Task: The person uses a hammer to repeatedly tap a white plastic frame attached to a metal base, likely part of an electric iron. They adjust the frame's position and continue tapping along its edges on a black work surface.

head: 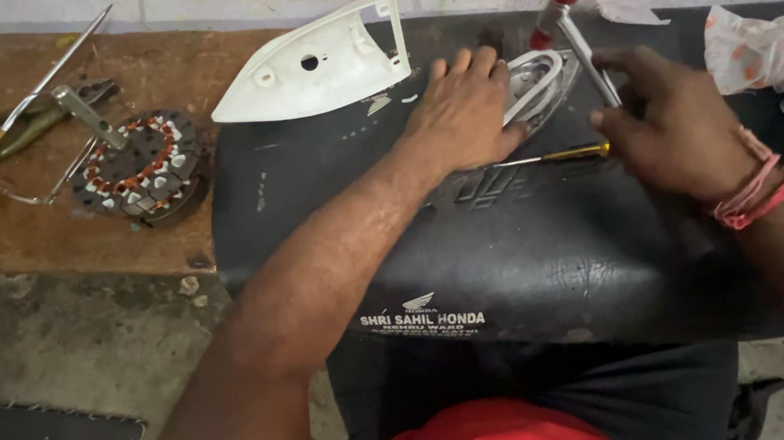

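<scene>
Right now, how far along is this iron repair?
Done: the white iron cover is off and lies apart on the black mat. In hand: the left hand steadies the iron base while the right hand holds a screwdriver. Left: the cover isn't refitted.

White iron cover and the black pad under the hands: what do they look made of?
White iron cover: looks like moulded plastic, matte off-white, with formed screw holes and a thin handle loop. Black pad: probably vinyl or leatherette, with a soft sheen and rounded padded edges.
</scene>
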